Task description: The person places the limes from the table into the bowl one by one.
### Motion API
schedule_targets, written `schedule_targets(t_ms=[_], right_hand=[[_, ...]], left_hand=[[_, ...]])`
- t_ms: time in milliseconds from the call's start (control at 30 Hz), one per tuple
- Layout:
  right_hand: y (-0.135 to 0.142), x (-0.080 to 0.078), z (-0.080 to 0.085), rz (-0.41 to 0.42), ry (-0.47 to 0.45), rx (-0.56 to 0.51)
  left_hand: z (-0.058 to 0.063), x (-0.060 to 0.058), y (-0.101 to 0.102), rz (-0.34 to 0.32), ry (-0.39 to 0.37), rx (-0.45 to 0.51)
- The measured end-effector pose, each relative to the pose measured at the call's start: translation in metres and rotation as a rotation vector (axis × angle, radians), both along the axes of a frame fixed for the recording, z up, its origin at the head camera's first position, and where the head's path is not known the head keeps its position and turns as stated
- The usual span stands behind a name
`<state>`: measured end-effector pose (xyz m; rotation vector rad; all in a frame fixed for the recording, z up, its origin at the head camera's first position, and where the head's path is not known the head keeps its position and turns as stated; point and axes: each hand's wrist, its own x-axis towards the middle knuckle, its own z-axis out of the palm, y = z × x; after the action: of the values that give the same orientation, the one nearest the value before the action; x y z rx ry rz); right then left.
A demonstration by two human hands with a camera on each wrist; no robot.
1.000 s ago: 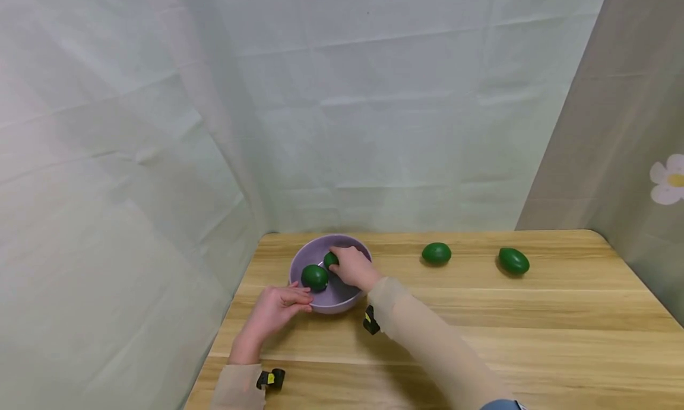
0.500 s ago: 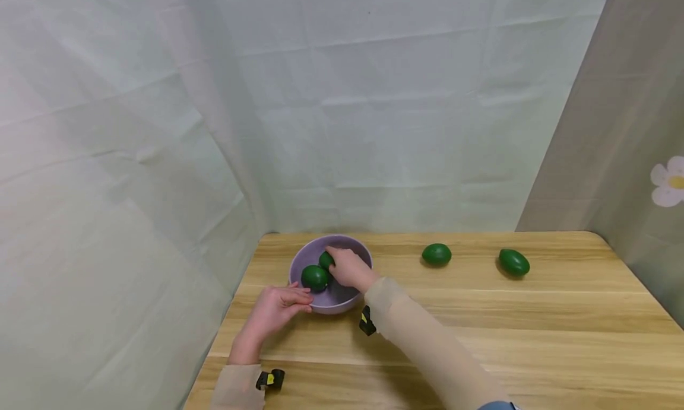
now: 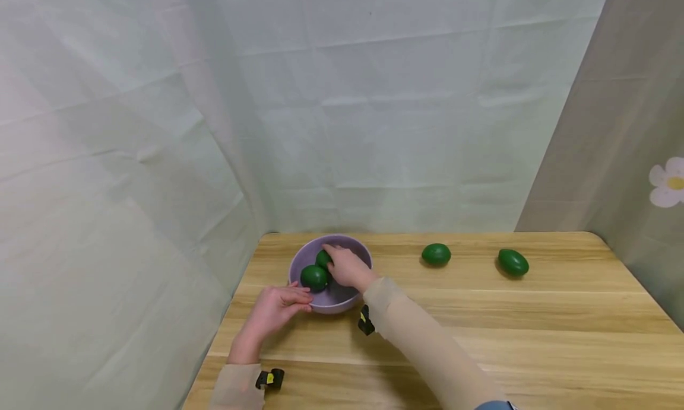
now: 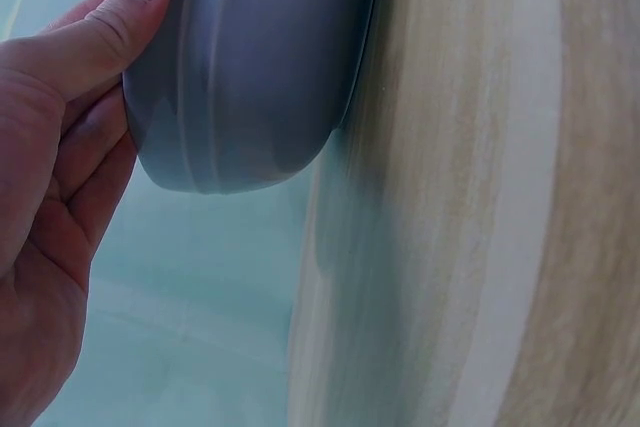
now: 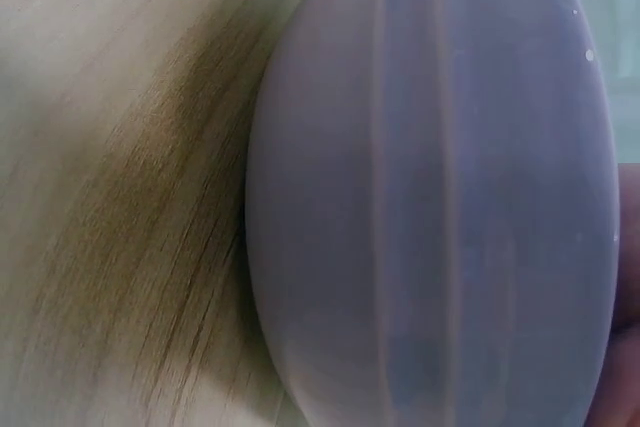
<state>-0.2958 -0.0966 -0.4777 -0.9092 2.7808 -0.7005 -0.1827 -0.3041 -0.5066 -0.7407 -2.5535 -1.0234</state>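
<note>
A purple bowl (image 3: 336, 308) stands near the table's back left. My left hand (image 3: 278, 309) pinches its near left rim, with the thumb (image 4: 125, 12) on the outer wall in the left wrist view. Inside the bowl lie two smooth dark green avocados. One avocado (image 3: 313, 277) rests at the left, near my left fingertips. My right hand (image 3: 348, 266) reaches over the rim and grips the other avocado (image 3: 323, 258), just behind the first and touching it. My fingers hide part of it. In the right wrist view the bowl's outer wall hides most of that hand.
On the wooden table (image 3: 534, 327), two more green avocados lie to the right of the bowl: one nearer avocado (image 3: 436, 254) and one farther right avocado (image 3: 513, 262). Pale cloth (image 3: 374, 131) hangs behind the table and along its left side.
My right hand has shifted slightly left inside the bowl, bringing the gripped avocado against the other one. My left hand has stayed on the rim.
</note>
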Motion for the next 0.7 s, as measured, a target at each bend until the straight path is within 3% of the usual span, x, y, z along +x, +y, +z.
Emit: schedule_targets(t_ms=[300, 700], right_hand=[[0.005, 0.000, 0.007, -0.036, -0.055, -0.015], [0.012, 0.007, 0.011, -0.030, -0.002, -0.027]], left_hand=[[0.001, 0.000, 0.000, 0.004, -0.001, -0.016], [-0.003, -0.001, 0.000, 0.005, 0.010, -0.004]])
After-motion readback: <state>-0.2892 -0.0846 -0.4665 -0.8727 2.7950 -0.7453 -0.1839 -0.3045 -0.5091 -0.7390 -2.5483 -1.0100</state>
